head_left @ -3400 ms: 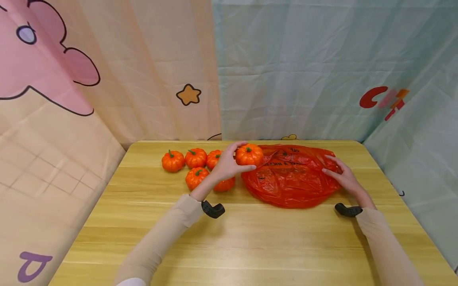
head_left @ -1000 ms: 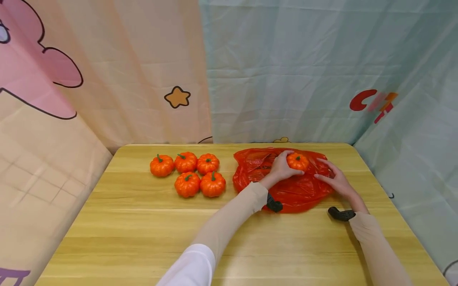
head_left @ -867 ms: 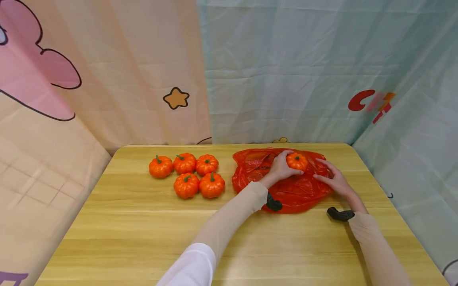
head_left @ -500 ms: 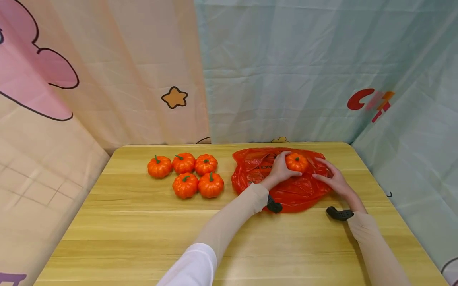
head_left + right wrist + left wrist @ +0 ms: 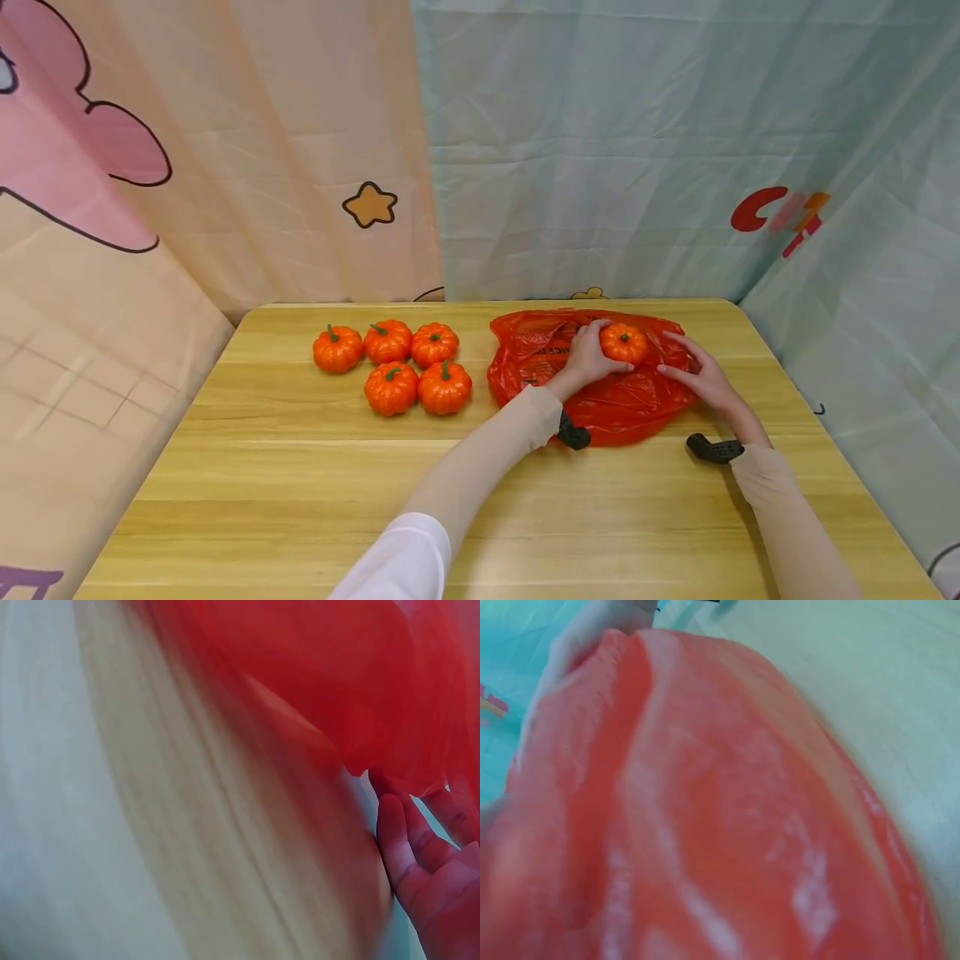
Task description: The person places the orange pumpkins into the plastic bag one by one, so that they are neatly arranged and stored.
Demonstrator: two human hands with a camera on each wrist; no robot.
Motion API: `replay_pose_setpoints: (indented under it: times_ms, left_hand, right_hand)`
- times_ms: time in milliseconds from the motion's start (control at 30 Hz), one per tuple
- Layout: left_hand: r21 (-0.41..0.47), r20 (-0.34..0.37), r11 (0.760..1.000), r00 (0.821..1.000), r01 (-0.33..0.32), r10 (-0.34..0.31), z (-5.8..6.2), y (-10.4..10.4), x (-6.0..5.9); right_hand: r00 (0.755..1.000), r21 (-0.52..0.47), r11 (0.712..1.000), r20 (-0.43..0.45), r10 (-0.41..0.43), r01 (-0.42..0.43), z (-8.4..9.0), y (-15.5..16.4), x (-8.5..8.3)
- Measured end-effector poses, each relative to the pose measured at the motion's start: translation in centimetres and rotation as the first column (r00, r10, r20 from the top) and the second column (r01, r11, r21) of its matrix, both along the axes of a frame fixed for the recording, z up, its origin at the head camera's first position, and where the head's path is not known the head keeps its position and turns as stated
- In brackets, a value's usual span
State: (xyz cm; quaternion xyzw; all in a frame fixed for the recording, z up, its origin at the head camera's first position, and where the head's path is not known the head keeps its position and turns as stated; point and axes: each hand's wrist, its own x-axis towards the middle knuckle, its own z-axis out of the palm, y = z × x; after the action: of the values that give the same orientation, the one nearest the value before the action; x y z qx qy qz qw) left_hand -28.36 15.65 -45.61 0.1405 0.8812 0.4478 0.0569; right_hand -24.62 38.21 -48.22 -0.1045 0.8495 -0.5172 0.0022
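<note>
Your left hand [image 5: 591, 358] is curved around one orange pumpkin [image 5: 623, 343], with the thumb on the near side and the fingers at the far side, so it is opened only as wide as this pumpkin needs. The held pumpkin is over the red plastic bag [image 5: 630, 408], which lies on the wooden table [image 5: 262, 500]; I cannot tell how deep it is within the bag. Your right hand [image 5: 707, 379] is at the right edge of the bag, thumb and forefinger spread well apart, near to straight, and they touch the plastic.

You have six pumpkins in total: the one in your left hand, three in the back row [image 5: 389, 342] and two in the front row [image 5: 445, 387], on the table to the left of the bag. There is one bag, and at each of your wrists one black device [image 5: 573, 432].

The head view shows all the pumpkins and the dark print on the bag. The left wrist view gives mostly blurred red plastic, and there I cannot make out the pumpkin. The right wrist view shows more than the head view of your right fingers, coloured red, just beside the hanging plastic.
</note>
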Motion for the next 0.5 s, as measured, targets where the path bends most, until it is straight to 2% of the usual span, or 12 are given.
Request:
replay_pose_setpoints:
  times_ms: [233, 500]
  left_hand:
    - [-0.006, -0.013, 1.0, 1.0, -0.004, 0.004, 1.8, -0.6, 0.3]
    - [0.032, -0.034, 0.999, 0.999, 0.016, -0.015, 4.9, -1.6, 1.4]
  right_hand:
    - [1.0, 0.002, 1.0, 0.005, 0.001, -0.001, 0.1, 0.1, 0.1]
    - [1.0, 0.004, 1.0, -0.013, 0.003, -0.003, 0.0, 0.0, 0.0]
